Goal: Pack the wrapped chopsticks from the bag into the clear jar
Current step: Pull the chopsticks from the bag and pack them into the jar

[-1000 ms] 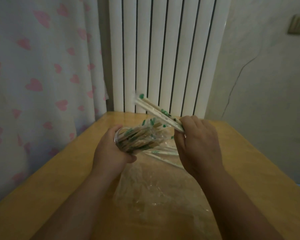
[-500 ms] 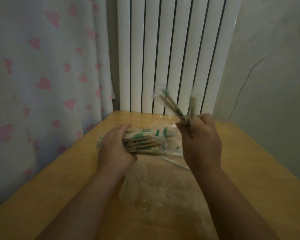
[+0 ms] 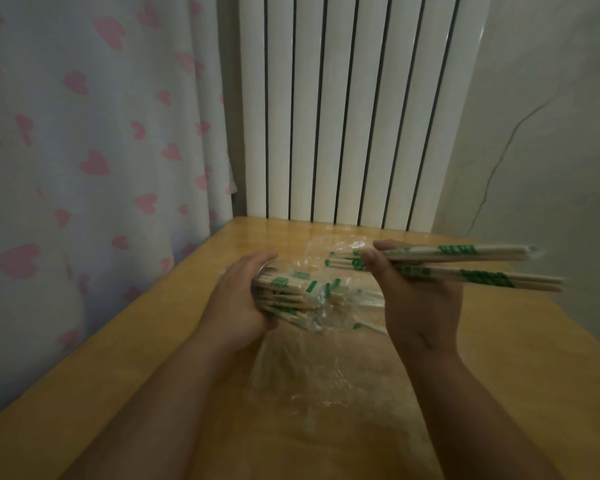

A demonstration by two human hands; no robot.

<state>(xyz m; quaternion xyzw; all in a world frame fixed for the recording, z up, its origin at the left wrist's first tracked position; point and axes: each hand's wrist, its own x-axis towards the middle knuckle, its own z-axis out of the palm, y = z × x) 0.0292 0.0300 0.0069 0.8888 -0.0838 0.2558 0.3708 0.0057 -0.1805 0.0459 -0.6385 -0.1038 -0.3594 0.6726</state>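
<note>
My left hand (image 3: 238, 299) grips the clear jar (image 3: 274, 271), tipped on its side with its mouth facing right. Several wrapped chopsticks (image 3: 291, 296) with green print stick out of the jar. My right hand (image 3: 420, 299) holds a few more wrapped chopsticks (image 3: 465, 263) roughly level, their long ends pointing right and their near ends just right of the jar mouth. The clear plastic bag (image 3: 326, 372) lies flat and crumpled on the wooden table (image 3: 153, 358) under both hands, with one or two wrapped pairs still lying on it near my right wrist.
A white ribbed radiator (image 3: 354, 109) stands behind the table's far edge. A curtain with pink hearts (image 3: 94, 150) hangs along the left edge. A pale wall (image 3: 551, 133) with a crack is at the right.
My right hand swung its chopsticks from pointing up to lying level, ends to the right. The jar in my left hand has tipped further onto its side.
</note>
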